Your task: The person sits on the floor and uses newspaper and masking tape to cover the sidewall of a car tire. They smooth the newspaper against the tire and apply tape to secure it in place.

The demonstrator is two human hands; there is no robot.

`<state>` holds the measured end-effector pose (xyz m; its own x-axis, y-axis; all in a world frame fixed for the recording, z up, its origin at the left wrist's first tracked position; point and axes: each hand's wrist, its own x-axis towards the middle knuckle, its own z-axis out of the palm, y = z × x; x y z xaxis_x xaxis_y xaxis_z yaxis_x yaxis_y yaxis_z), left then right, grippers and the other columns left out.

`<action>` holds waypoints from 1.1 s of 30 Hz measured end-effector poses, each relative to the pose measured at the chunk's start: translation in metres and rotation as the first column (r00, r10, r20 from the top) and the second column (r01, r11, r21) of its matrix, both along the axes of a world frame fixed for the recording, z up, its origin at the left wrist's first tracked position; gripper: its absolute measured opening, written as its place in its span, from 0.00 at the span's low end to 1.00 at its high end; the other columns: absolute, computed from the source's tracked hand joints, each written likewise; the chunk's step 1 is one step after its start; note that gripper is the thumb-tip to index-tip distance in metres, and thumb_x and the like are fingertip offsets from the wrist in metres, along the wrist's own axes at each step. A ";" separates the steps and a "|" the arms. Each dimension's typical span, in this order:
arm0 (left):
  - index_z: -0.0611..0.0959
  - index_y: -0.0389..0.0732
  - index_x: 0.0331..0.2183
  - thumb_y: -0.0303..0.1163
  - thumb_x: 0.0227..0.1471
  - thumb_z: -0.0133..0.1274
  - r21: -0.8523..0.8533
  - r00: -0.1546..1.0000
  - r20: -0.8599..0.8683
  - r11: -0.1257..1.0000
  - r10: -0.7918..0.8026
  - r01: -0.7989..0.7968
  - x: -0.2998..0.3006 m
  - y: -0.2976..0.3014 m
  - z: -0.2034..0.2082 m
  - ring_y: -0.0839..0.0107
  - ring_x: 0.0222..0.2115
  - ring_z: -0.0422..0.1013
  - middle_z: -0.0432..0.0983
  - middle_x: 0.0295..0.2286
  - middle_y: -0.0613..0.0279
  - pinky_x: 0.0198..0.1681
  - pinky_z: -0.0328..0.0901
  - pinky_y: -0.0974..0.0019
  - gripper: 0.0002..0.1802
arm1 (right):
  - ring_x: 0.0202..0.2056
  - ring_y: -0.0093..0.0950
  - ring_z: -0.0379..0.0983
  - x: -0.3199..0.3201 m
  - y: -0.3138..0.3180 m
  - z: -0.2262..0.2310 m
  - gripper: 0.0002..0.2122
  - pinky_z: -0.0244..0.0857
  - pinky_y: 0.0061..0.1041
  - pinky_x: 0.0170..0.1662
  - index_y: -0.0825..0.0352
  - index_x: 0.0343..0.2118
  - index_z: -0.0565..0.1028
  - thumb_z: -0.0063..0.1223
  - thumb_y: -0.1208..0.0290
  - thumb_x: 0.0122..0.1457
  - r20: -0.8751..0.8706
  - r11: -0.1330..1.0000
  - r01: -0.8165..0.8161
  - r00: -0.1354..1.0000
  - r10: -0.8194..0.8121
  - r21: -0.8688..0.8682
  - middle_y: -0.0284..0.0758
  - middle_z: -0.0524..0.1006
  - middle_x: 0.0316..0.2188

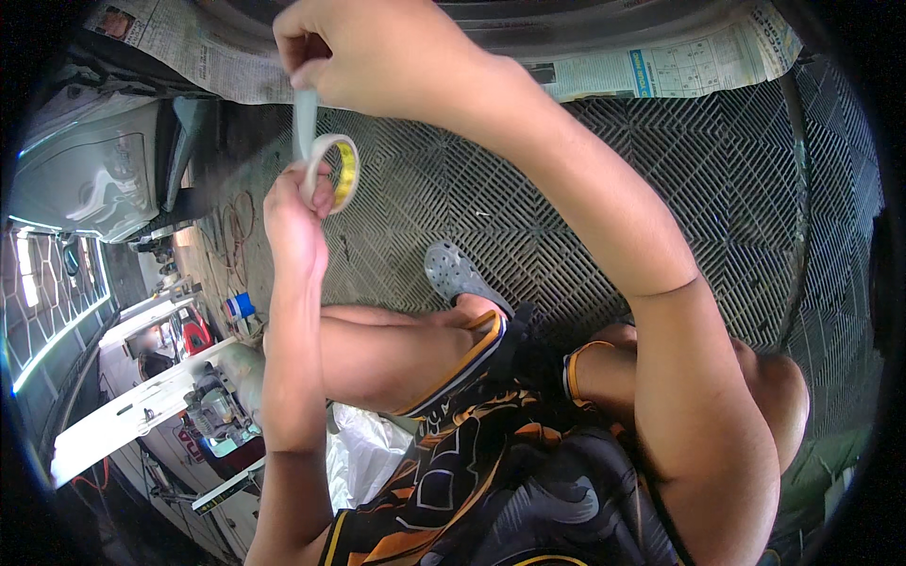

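My left hand [294,212] grips a roll of masking tape [346,176], pale outside with a yellow inner core; its fingers wrap into the ring. A strip of tape [304,121] runs up from the roll, pulled taut. Its upper end is pinched in my right hand [382,57], which is raised above the left. Just behind my right hand, newspaper sheets [675,71] line the lower edge of a dark curved vehicle part [604,33]. Part of that edge is hidden by my right hand and forearm.
Dark ribbed matting [566,217] covers the floor, and my foot in a grey clog [462,275] rests on it. Left lie a pale vehicle panel [94,174], a long white board [142,410] and coiled cables [236,231]. Silvery white sheeting [363,453] is beside my leg.
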<state>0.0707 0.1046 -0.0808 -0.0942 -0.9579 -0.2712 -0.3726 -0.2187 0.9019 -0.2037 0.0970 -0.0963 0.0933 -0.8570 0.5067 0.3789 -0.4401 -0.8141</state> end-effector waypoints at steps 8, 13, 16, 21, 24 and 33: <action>0.83 0.42 0.35 0.30 0.54 0.49 0.328 0.066 0.805 0.534 -0.590 0.779 0.042 0.081 -0.214 0.51 0.32 0.77 0.81 0.29 0.53 0.48 0.68 0.48 0.09 | 0.36 0.27 0.78 -0.003 -0.007 0.000 0.10 0.70 0.30 0.43 0.66 0.37 0.81 0.61 0.66 0.55 0.019 0.999 0.030 0.999 -0.029 -0.032 0.35 0.79 0.31; 0.85 0.42 0.36 0.29 0.53 0.50 0.496 -0.253 0.753 0.272 -0.607 0.825 0.069 0.097 -0.225 0.58 0.50 0.72 0.80 0.40 0.57 0.60 0.61 0.52 0.11 | 0.37 0.28 0.77 -0.004 -0.006 0.002 0.10 0.69 0.30 0.44 0.66 0.38 0.80 0.60 0.66 0.56 0.023 0.999 0.035 0.999 -0.034 -0.034 0.36 0.79 0.33; 0.86 0.42 0.39 0.31 0.51 0.54 0.599 -0.290 0.683 0.286 -0.671 0.748 0.098 0.105 -0.240 0.57 0.52 0.71 0.79 0.45 0.55 0.62 0.61 0.53 0.13 | 0.38 0.28 0.76 -0.001 -0.005 0.006 0.10 0.69 0.30 0.45 0.66 0.38 0.80 0.59 0.66 0.57 0.038 0.998 0.042 0.998 -0.040 -0.040 0.36 0.78 0.34; 0.85 0.43 0.38 0.36 0.58 0.48 0.441 0.030 0.828 0.682 -0.560 0.583 0.022 0.065 -0.160 0.48 0.44 0.77 0.80 0.43 0.47 0.47 0.73 0.47 0.13 | 0.39 0.28 0.76 -0.028 0.001 0.009 0.11 0.68 0.30 0.46 0.66 0.40 0.80 0.58 0.66 0.58 0.047 0.991 0.127 0.991 -0.125 -0.037 0.36 0.78 0.35; 0.81 0.38 0.34 0.28 0.59 0.51 -0.572 0.761 0.647 0.689 0.046 0.445 -0.024 0.038 -0.049 0.54 0.39 0.76 0.78 0.35 0.51 0.43 0.70 0.57 0.06 | 0.40 0.28 0.75 -0.040 -0.001 0.018 0.11 0.67 0.30 0.47 0.66 0.40 0.79 0.57 0.66 0.58 0.060 0.983 0.170 0.984 -0.166 -0.065 0.36 0.78 0.36; 0.83 0.27 0.44 0.30 0.61 0.60 -0.817 0.963 0.268 0.526 -0.018 0.237 -0.161 -0.001 0.088 0.79 0.28 0.73 0.80 0.32 0.61 0.32 0.67 0.74 0.15 | 0.42 0.29 0.74 -0.070 -0.016 0.055 0.11 0.66 0.30 0.49 0.66 0.42 0.78 0.54 0.66 0.60 0.106 0.928 0.303 0.952 -0.286 -0.218 0.36 0.77 0.39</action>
